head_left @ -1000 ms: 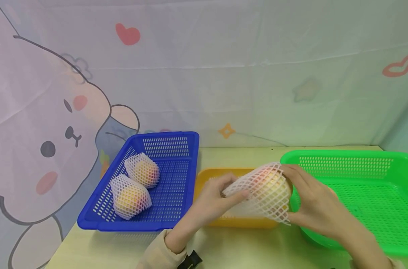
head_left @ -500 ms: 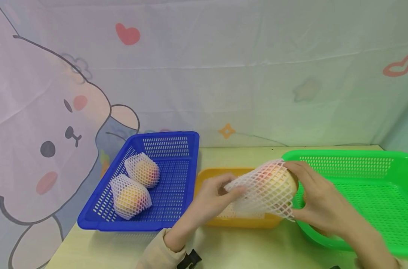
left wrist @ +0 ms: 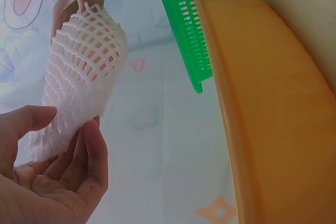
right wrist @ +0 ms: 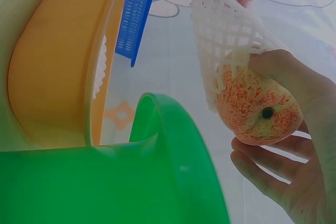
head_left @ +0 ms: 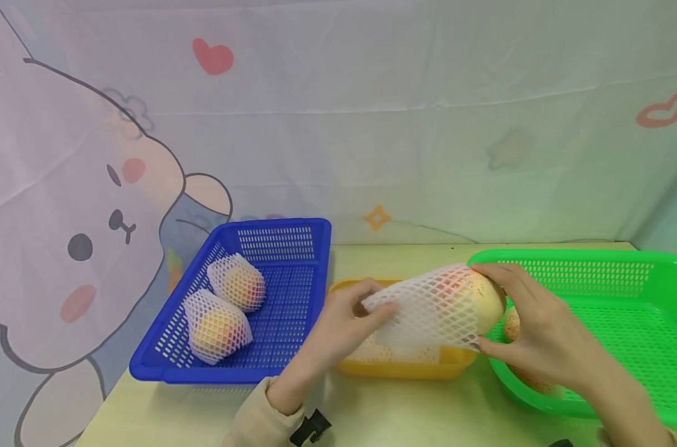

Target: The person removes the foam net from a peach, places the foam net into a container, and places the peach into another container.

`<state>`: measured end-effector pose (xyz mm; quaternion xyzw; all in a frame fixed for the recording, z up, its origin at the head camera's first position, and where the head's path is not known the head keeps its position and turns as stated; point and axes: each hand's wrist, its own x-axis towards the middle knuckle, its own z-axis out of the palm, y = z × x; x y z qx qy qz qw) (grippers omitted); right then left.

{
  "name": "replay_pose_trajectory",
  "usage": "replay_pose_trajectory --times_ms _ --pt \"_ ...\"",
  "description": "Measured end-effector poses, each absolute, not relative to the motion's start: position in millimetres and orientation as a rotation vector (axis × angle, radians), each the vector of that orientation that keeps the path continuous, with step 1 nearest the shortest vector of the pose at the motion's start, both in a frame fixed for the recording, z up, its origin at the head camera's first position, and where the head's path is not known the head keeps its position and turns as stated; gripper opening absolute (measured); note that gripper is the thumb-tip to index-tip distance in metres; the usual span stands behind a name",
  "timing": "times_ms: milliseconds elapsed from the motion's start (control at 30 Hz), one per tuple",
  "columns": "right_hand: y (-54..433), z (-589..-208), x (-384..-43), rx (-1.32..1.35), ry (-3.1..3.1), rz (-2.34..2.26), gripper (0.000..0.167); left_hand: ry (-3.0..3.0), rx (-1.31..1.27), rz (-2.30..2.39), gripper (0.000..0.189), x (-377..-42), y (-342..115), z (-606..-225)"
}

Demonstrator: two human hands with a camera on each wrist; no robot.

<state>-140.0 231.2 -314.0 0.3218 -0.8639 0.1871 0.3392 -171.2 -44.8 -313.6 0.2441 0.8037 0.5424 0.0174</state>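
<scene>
My left hand (head_left: 340, 320) pinches the closed, narrow end of a white foam fruit net (head_left: 413, 316) between thumb and fingers. At the net's wide mouth, my right hand (head_left: 545, 332) grips a yellow, red-speckled fruit that looks like an apple (head_left: 491, 304). One part of the apple lies inside the net; the rest sticks out bare. A dark stem pit shows on the apple (right wrist: 257, 111) in the right wrist view, with the thumb near the net's edge. Both hands hold these above a yellow basket (head_left: 405, 370).
Two netted fruits (head_left: 218, 329) lie in the blue basket (head_left: 316, 248) on the left. Speckled fruits (head_left: 533, 379), partly hidden by my right hand, lie in the green basket (head_left: 623, 410). White netting (head_left: 394, 354) shows in the yellow basket. A printed cloth (head_left: 338, 124) hangs behind the table.
My right hand and the apple have shifted slightly right, and more bare apple shows beyond the net's mouth. The net looks longer and more stretched. My left hand has moved slightly left.
</scene>
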Motion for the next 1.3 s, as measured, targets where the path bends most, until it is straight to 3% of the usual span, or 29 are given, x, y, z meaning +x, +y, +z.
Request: replay_pose_trajectory --times_ms 667,933,1300 --pt "249.3 -311.0 -144.1 0.84 -2.234 0.567 0.079 2.675 0.667 1.7 0.014 -173.9 -51.8 -310.6" --pt "255.9 -307.7 -137.5 0.724 -2.371 0.494 0.091 2.785 0.75 1.721 0.015 -175.0 -53.5 -312.0" --pt "268.4 -307.9 -132.3 0.583 -2.587 0.553 0.078 3.004 0.94 1.648 0.021 -177.9 -55.9 -311.0"
